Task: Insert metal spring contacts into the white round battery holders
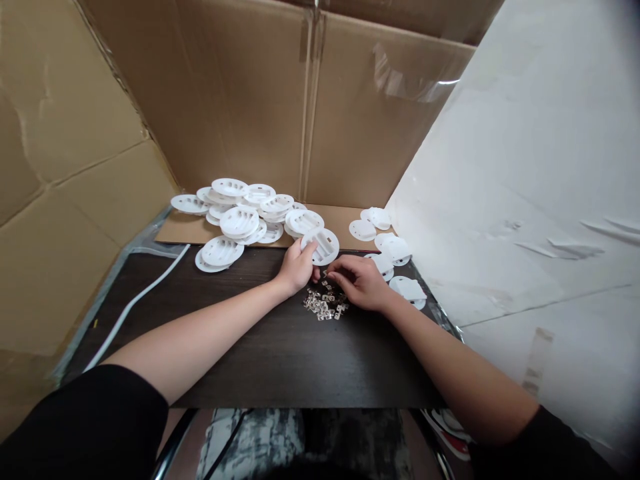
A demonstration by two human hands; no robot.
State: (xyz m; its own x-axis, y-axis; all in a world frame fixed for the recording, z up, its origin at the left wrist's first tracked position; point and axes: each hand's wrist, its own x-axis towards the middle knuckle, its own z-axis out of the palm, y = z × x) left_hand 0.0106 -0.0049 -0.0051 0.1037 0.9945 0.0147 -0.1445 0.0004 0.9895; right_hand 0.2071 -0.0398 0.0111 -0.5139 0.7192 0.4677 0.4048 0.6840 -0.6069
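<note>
My left hand (296,268) grips a round white plastic battery-compartment disc (325,247) by its left edge, thumb on top, tilted above the dark table. Just right of it, my right hand (359,280) has its thumb and fingertips pinched together around a small metal contact clip (325,274), only partly visible. Below and between both hands lies a loose pile of small shiny metal clips (320,305) on the table. Behind my left hand, several more white discs (240,221) are heaped with their compartments facing up.
Several white discs (408,289) lie flat side up at the right. A cardboard sheet (345,217) covers the table's back strip. Cardboard walls (240,100) rise at the back and left, a white panel (525,167) at the right. A white cable (135,301) crosses the table's left side.
</note>
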